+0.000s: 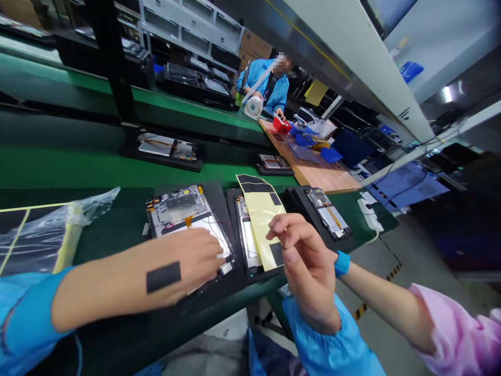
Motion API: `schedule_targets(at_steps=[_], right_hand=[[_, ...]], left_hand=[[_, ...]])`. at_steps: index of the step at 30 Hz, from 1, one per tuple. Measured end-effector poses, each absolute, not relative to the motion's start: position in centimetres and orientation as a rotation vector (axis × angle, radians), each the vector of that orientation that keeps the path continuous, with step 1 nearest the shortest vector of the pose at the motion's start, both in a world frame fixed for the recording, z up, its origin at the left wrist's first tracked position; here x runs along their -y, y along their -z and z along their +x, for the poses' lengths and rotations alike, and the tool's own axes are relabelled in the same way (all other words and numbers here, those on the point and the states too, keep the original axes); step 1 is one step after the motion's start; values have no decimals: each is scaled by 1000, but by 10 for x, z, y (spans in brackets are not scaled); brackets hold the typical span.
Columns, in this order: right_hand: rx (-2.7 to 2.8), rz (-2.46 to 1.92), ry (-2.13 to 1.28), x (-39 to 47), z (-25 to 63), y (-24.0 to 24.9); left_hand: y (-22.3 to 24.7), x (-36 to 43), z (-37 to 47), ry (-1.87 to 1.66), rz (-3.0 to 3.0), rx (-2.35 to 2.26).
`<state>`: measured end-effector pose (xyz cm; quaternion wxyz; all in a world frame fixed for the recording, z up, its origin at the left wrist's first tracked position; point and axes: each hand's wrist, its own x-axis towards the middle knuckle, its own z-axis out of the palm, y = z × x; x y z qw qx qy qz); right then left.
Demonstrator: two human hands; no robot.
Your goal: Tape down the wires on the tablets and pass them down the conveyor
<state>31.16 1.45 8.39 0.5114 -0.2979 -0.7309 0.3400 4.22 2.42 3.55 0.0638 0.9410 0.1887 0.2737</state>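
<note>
My left hand [198, 256] reaches over the lower part of an opened tablet [182, 206] with a bare circuit board; its fingertips are hidden or blurred. A black rectangular patch [163, 277] lies on my left forearm near the wrist. My right hand [307, 261] is raised with curled fingers, its thumb near the index finger; whether something tiny is between them I cannot make out. Behind it, a yellow backing sheet [258, 214] with black pieces lies across a second opened tablet [245, 235].
Another opened tablet [329, 211] lies at the right, beside a person's arm [387, 297] with a blue wristband. Two devices [168, 149] [274, 163] sit farther back. Plastic-wrapped black sheets [31, 235] lie left. A white power strip [370, 214] is at the right edge. A person in blue sits beyond.
</note>
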Motion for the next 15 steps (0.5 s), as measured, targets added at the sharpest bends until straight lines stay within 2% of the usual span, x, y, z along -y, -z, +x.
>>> schedule_targets(at_steps=[3,7,15], right_hand=[[1830,-828,-664,-17,321,-85],[2006,-881,-580,-26,322,-88],[2099,-892,-839,-54,329,-74]], left_hand=[[-25,-67,31,-889,2830,-585],[-15,-109,32,-755,2788,-481],[-18,-135,37,-627,2646,-390]])
